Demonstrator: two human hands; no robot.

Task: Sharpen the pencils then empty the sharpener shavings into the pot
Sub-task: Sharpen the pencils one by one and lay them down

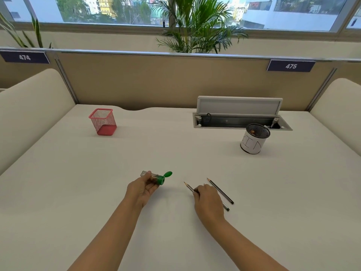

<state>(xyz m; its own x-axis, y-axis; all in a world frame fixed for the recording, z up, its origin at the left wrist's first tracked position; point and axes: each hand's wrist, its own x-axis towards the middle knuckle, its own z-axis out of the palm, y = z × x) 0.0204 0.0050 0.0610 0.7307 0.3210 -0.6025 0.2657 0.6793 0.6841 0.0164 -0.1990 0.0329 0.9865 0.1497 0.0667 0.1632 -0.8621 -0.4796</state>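
Note:
My left hand (pixel 141 189) grips a clear sharpener (pixel 154 178) with a green end, its green lid flipped open to the right. My right hand (pixel 208 202) lies over a dark pencil (pixel 189 187) on the white table and pinches it; the sharpened tip points away to the left. A second dark pencil (pixel 220 191) lies just right of that hand, tip also pointing away. The pot (pixel 253 142), a black mesh cup wrapped in white paper marked BIN, stands at the far right and holds some shavings.
A red mesh pencil holder (pixel 103 122) stands at the far left of the table (pixel 117 192). An open cable tray (pixel 238 121) with its lid raised is set into the table behind the pot. Cream partitions flank both sides.

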